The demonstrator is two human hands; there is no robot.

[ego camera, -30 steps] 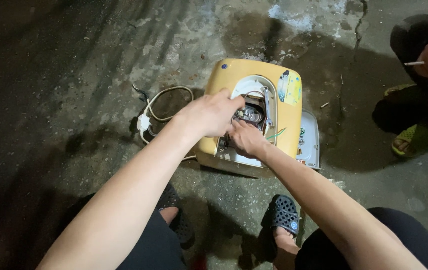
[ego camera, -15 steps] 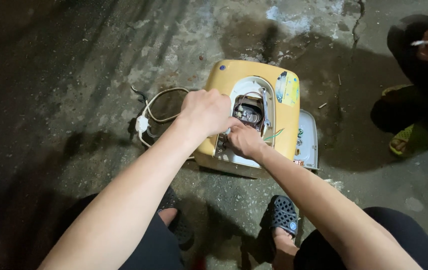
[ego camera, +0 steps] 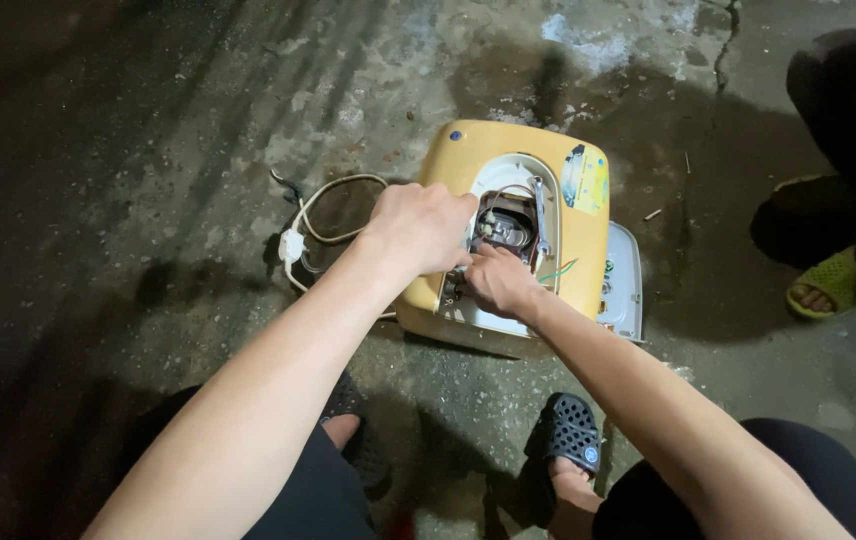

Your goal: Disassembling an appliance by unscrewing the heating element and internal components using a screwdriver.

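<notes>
Both my hands are on the yellow appliance [ego camera: 508,160] lying opened on the concrete floor [ego camera: 148,150], mid-scene: left hand [ego camera: 418,228] clenched over its left edge, right hand [ego camera: 496,282] with fingers curled into the white opening, though I cannot tell what they pinch. Left of it coils a pale cord [ego camera: 323,215]; far right, another person's sandalled foot [ego camera: 828,283].

Stained, cracked concrete floor [ego camera: 148,150] — on it a yellow appliance housing [ego camera: 493,160], its white cord [ego camera: 323,215], scattered debris.
</notes>
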